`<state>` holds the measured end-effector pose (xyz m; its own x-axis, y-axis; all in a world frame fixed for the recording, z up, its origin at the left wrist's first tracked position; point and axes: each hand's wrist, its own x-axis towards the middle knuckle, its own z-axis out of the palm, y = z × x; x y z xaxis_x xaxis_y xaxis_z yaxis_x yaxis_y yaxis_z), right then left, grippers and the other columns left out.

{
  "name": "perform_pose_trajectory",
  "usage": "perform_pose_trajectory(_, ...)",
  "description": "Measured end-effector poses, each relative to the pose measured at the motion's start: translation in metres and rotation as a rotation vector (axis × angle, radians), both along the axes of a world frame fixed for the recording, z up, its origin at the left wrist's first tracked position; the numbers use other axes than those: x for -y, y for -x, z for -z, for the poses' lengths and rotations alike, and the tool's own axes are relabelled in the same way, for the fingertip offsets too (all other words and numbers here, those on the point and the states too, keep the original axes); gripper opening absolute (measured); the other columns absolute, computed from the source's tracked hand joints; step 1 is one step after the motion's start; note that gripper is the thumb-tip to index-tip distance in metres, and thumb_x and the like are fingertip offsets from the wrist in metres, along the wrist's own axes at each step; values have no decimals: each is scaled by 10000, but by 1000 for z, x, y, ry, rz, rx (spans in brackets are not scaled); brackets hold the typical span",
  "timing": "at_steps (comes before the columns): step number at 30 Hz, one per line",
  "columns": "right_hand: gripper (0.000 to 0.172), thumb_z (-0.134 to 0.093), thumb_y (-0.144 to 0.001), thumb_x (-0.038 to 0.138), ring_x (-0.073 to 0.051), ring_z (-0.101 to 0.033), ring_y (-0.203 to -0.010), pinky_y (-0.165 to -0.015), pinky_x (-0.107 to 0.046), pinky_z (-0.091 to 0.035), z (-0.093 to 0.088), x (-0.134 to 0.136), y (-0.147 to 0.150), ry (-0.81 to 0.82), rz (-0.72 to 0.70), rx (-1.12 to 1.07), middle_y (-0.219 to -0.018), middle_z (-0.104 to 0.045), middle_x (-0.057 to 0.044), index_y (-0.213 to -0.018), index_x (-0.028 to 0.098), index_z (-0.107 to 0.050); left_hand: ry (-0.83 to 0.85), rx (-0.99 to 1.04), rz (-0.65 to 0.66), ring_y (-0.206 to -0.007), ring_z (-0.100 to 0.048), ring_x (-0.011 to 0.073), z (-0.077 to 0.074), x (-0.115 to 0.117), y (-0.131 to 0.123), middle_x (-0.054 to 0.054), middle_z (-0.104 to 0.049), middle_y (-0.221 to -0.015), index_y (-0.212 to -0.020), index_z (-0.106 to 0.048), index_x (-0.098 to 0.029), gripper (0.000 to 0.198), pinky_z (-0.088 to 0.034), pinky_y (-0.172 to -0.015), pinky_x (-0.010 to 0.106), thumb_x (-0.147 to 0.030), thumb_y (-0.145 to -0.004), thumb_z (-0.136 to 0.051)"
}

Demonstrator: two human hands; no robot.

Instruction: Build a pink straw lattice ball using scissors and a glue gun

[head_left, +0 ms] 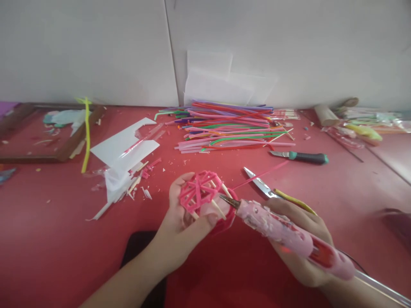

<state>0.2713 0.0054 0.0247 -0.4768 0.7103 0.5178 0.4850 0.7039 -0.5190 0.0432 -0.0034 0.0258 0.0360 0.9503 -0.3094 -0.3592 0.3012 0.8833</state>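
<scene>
My left hand (183, 226) grips a small pink frame (198, 192) built of pink strips and pale wooden sticks, with a spoked round end facing up. My right hand (302, 239) is wrapped round a pink hot glue gun (276, 226), its surface crusted with dried glue. A clear glue stick (382, 291) runs out of its back end. The metal nozzle points left and sits at the frame's right side; whether it touches cannot be made out. From the frame a thin pink strand (260, 175) stretches up and right.
Scissors (261, 184) with a yellow handle lie beyond my right hand, near a utility knife (298, 157). Colourful pipe-like strips (227, 126) are heaped at the back. White paper scraps (128, 145) lie left, beside a brown wooden frame (64, 152). A dark flat object (141, 248) is under my left forearm.
</scene>
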Motion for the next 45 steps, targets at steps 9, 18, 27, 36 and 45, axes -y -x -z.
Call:
perform_pose_trajectory(9, 314, -513, -719, 143, -204, -663, -689, -577, -340, -547, 3, -2, -8, 33, -71, 11, -872, -677, -61, -1019, 216, -566, -107, 7, 94, -978, -732, 254, 17, -6, 7, 57, -722, -1150, -1410, -262, -339, 867, -595, -831, 340, -284, -755, -827)
perform_pose_trajectory(18, 261, -496, -755, 113, -174, -648, -635, -550, -300, -528, -1, -1, -3, 10, -7, 20, -820, -670, -23, -976, 242, -550, -105, -23, 110, -961, -738, 236, 15, -3, 7, 41, -733, -1089, -1379, -275, -330, 796, -591, -841, 335, -295, -787, -805)
perform_pose_trajectory(27, 258, -492, -743, 124, -181, -649, -627, -532, -308, -518, 0, -2, -4, 11, -22, 18, -804, -665, -27, -966, 244, -540, -138, -38, 105, -953, -747, 224, 18, -4, 8, 41, -727, -1124, -1321, -342, -318, 711, -597, -862, 328, -261, -785, -805)
perform_pose_trajectory(36, 241, -500, -724, 115, -184, -643, -616, -527, -312, -490, -1, -2, -4, 24, 10, 9, -780, -655, -19, -921, 246, -547, -91, -11, 100, -947, -741, 220, 17, -3, 8, 29, -736, -1112, -1383, -312, -340, 795, -601, -831, 306, -266, -771, -815)
perform_pose_trajectory(45, 235, -502, -706, 116, -174, -616, -571, -503, -308, -462, -2, -2, -5, 38, 0, 1, -745, -643, -18, -900, 237, -558, -132, -42, 92, -963, -741, 206, 18, -4, 8, 24, -723, -1134, -1314, -367, -331, 696, -595, -853, 292, -259, -782, -811)
